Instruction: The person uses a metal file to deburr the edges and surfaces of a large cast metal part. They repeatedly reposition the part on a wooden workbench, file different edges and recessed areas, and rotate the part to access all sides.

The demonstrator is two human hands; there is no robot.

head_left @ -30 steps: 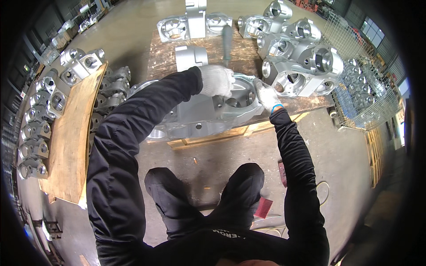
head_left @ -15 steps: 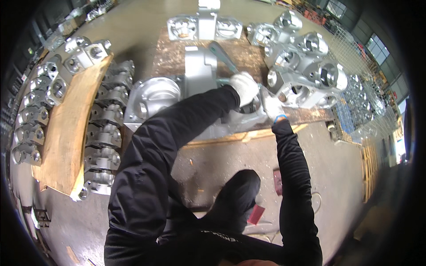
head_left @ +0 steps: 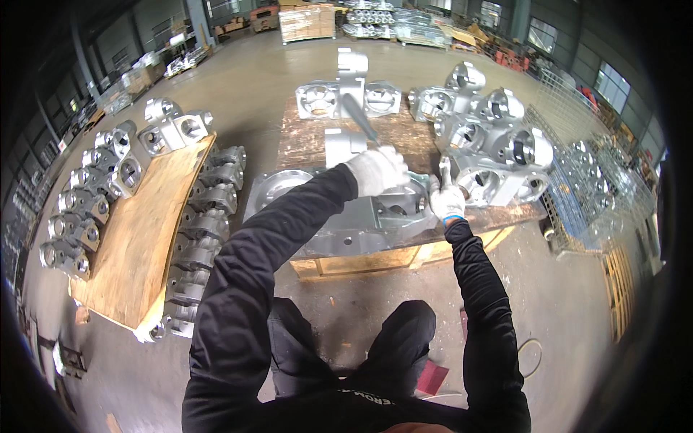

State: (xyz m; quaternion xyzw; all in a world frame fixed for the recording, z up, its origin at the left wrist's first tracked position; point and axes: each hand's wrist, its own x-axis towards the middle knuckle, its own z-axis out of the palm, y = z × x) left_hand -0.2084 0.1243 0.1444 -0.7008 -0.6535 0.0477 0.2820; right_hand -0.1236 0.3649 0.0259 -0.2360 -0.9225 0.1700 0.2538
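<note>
My left hand [head_left: 379, 171], in a white glove, is closed around a long dark-grey tool [head_left: 359, 117] that looks like a flat file or scraper. Its wide end points up and away, and the gripped end is hidden. Below the hand lies a big silver metal casting [head_left: 348, 227] with round bores, at the near edge of the wooden-topped table. My right hand [head_left: 447, 196], also gloved, is at the casting's right end. A finger and the thumb stand apart, and nothing shows between them.
Several similar castings [head_left: 498, 148] crowd the table's right side, and one casting [head_left: 350, 90] stands at its far edge. On the left, more castings [head_left: 119, 169] line a bare wooden board [head_left: 141, 238]. A wire mesh cage [head_left: 577, 180] stands at the right, near a pallet [head_left: 619, 289].
The view has tilted up, so the table sits lower in it. My left hand has moved left with the tool, away from my right hand. The right hand's fingers have come apart.
</note>
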